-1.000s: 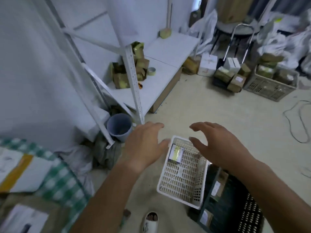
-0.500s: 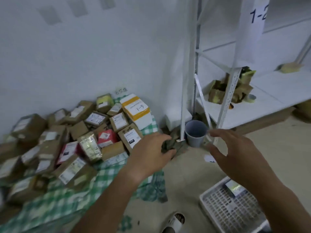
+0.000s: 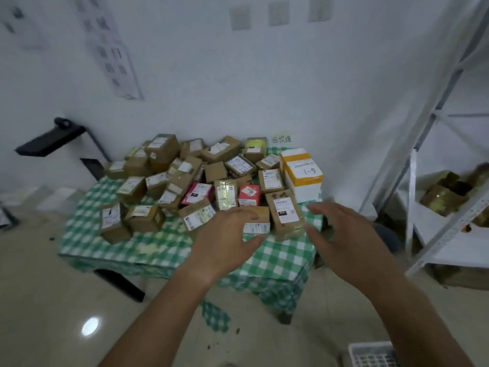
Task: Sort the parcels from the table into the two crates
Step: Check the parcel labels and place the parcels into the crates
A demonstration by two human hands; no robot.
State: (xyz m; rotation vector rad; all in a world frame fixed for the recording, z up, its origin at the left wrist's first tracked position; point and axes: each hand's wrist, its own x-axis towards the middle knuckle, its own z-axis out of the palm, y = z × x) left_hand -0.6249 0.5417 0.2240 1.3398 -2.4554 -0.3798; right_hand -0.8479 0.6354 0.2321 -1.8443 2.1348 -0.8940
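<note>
A low table with a green-and-white checked cloth [image 3: 267, 263] carries several labelled cardboard parcels. Both my hands hover over its near right corner, empty. My left hand [image 3: 227, 239] is spread, fingers relaxed, in front of a small brown parcel with a white label [image 3: 260, 219]. My right hand [image 3: 346, 237] is open, fingers slightly bent, just right of a taller upright brown parcel [image 3: 285, 214]. Only a corner of the white slotted crate [image 3: 370, 354] shows at the bottom right. The second crate is out of view.
A white-and-orange box marked 1-9 [image 3: 303, 176] stands at the table's far right. Pink and red parcels [image 3: 250, 194] lie mid-table. White metal shelving [image 3: 434, 181] with crumpled packaging rises on the right. A black stand [image 3: 50, 139] juts from the left wall.
The view has swung left from the white crate on the floor to the parcel table. Both hands, empty throughout, now reach over the table's near right corner.
</note>
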